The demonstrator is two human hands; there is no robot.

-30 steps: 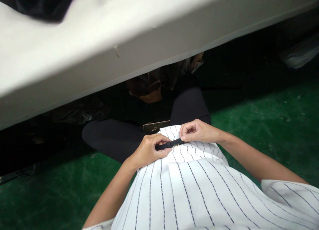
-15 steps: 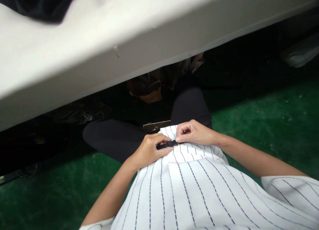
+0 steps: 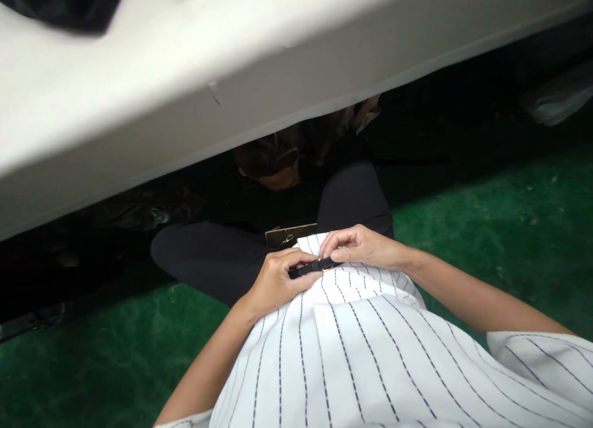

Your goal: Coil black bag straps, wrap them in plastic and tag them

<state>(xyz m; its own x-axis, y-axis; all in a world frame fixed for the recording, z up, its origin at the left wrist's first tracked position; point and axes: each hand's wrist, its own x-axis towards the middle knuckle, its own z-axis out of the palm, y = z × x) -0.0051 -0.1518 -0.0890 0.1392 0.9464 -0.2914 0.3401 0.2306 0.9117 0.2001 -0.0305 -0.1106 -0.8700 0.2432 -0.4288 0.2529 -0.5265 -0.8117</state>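
Observation:
A narrow black strap [image 3: 306,268] with a small gold-coloured buckle [image 3: 327,266] lies across my lap, over the striped white shirt [image 3: 352,341]. My left hand [image 3: 277,276] grips one part of the strap, thumb below and fingers above. On the other side of the buckle, my right hand [image 3: 359,247] pinches the strap with its thumb and bent fingers. Just beyond my hands a brown flat panel [image 3: 296,231] shows, with a small gold-coloured clasp [image 3: 288,240] by it. The strap's far ends are hidden by my fingers.
A white table [image 3: 194,125] slants across the top, its edge beyond my knees. Dark cloth [image 3: 69,5] sits on it at the far left. Beneath are a brown bag-like item [image 3: 271,168] and clear plastic [image 3: 563,100]. The floor [image 3: 500,224] is green.
My right fingers have shifted slightly left over the strap. More black strap now shows at the buckle, reaching my right thumb. My left hand keeps nearly the same place.

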